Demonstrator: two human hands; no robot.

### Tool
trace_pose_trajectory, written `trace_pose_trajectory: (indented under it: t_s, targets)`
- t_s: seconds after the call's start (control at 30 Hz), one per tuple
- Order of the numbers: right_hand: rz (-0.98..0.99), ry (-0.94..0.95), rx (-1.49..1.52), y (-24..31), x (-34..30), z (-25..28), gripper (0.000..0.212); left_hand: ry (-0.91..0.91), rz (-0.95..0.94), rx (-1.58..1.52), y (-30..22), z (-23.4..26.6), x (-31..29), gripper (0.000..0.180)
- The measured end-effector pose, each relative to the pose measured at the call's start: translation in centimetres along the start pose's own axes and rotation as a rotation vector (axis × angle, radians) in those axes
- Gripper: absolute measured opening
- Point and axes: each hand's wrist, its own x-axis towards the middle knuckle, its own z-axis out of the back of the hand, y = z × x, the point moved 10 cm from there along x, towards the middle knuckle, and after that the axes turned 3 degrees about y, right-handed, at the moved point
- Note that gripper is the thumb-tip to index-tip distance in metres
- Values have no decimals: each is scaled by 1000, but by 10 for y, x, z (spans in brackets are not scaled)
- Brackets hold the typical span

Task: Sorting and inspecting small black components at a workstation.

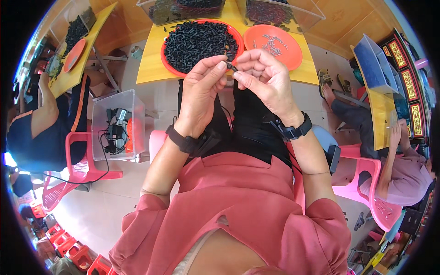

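A small black piece [231, 67] is pinched between my two hands, held up over the near edge of the table. My left hand [206, 80] grips it with thumb and forefinger. From the other side my right hand [266, 80] closes on it the same way, its other fingers curled. Behind my hands stands a red round tray [163, 59] heaped with short black tubular pieces [197, 46]. To its right lies an orange plate [293, 57] with a scatter of small silvery pieces [271, 46]. The fingers partly hide the held piece.
Clear bins of dark pieces, one [188, 16] left and one [279, 23] right, stand at the back of the yellow table [153, 64]. A clear box [98, 107] with black adapters and cables sits at my left. People work at side tables on pink chairs [75, 160].
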Motion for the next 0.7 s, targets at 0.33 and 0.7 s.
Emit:
trace_pose_trajectory:
  t_s: [0.33, 0.7]
  targets:
    - [120, -44, -235, 7, -3, 3, 40, -8, -67, 178, -6, -2, 0, 17]
    - [361, -87, -662, 34, -15, -15, 46, -9, -100, 247, -11, -4, -2, 15]
